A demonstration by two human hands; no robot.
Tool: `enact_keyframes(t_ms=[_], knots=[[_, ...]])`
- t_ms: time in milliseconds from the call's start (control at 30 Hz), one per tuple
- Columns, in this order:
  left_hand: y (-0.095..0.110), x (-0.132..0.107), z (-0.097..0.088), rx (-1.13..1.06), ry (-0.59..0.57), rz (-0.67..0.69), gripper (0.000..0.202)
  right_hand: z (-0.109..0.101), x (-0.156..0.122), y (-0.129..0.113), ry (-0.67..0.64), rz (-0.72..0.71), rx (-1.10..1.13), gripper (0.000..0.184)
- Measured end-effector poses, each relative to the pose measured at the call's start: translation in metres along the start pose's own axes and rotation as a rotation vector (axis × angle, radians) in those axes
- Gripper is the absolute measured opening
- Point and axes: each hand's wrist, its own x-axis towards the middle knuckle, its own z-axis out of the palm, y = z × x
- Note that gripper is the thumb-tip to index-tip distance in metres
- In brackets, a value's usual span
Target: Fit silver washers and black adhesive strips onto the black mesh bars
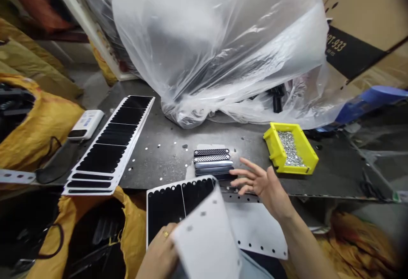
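Observation:
My left hand [159, 253] is closed on a white backing sheet [207, 236] at the bottom centre, holding it tilted over a sheet of black rectangular stickers [172, 204]. My right hand [258, 181] is open with fingers spread, reaching left toward a short row of narrow metal bars [212, 162] lying on the dark worktable [165, 151]. The fingertips are just right of the lowest bars; I cannot tell whether they touch. Another white sheet [255, 232] with punched holes lies under my right forearm.
A stack of black sticker sheets [110, 145] lies at the left beside a white power bank [86, 123]. A yellow bin of small screws [291, 147] stands right. A large clear plastic bag [216, 45] fills the back. Yellow sacks [41, 130] surround the table's left and front.

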Motion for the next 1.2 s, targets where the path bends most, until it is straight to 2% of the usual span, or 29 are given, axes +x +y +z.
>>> enact_keyframes(t_ms=[67,133,200,267,333,433,467,533,567,600,633,700,767,867,933,967,1033,1100,1133,1200], knots=[[0.004,0.005,-0.002,0.028,-0.091,-0.007,0.054,-0.016,-0.016,0.002,0.002,0.045,-0.143,0.068],[0.01,0.023,-0.013,0.011,-0.194,-0.002,0.037,-0.03,-0.037,0.008,0.005,0.11,-0.285,0.065],[0.022,0.052,-0.024,-0.094,-0.257,0.017,0.023,-0.04,-0.056,0.015,0.025,0.159,-0.338,0.064],[0.039,0.088,-0.024,-0.236,-0.22,0.048,0.024,-0.044,-0.073,0.021,0.073,0.165,-0.366,0.057],[0.059,0.125,-0.012,-0.382,-0.207,0.142,0.039,-0.042,-0.084,0.024,0.125,0.112,-0.449,0.049],[0.085,0.168,0.019,-0.54,-0.349,0.264,0.073,-0.034,-0.092,0.021,0.194,-0.071,-0.605,0.019],[0.092,0.178,0.029,-0.568,-0.391,0.26,0.072,-0.031,-0.092,0.02,0.26,-0.161,-0.648,0.011],[0.1,0.192,0.041,-0.595,-0.427,0.197,0.043,-0.027,-0.09,0.017,0.476,-0.346,-0.767,0.007],[0.101,0.196,0.044,-0.6,-0.413,0.153,0.026,-0.025,-0.088,0.016,0.593,-0.429,-0.84,0.011],[0.101,0.199,0.044,-0.606,-0.389,0.119,0.017,-0.024,-0.085,0.017,0.68,-0.489,-0.907,0.018],[0.1,0.201,0.043,-0.613,-0.365,0.106,0.017,-0.023,-0.081,0.018,0.72,-0.528,-0.953,0.027],[0.095,0.202,0.039,-0.638,-0.343,0.131,0.022,-0.021,-0.072,0.023,0.675,-0.548,-0.934,0.039],[0.089,0.202,0.036,-0.666,-0.364,0.176,0.029,-0.021,-0.065,0.027,0.574,-0.52,-0.818,0.043],[0.081,0.202,0.037,-0.672,-0.395,0.185,0.037,-0.029,-0.058,0.027,0.502,-0.388,-0.67,0.03],[0.078,0.201,0.04,-0.668,-0.424,0.177,0.044,-0.04,-0.054,0.02,0.531,-0.292,-0.628,0.02],[0.078,0.201,0.042,-0.66,-0.435,0.164,0.047,-0.044,-0.052,0.014,0.586,-0.276,-0.624,0.017],[0.078,0.198,0.045,-0.628,-0.42,0.115,0.05,-0.049,-0.046,-0.001,0.784,-0.367,-0.661,0.016],[0.079,0.194,0.041,-0.594,-0.34,0.05,0.054,-0.044,-0.038,-0.018,0.958,-0.535,-0.747,0.014],[0.079,0.191,0.036,-0.595,-0.303,0.027,0.055,-0.039,-0.033,-0.026,0.974,-0.6,-0.802,0.014],[0.075,0.182,0.016,-0.685,-0.326,0.019,0.046,-0.024,-0.023,-0.037,0.856,-0.635,-0.884,0.019]])
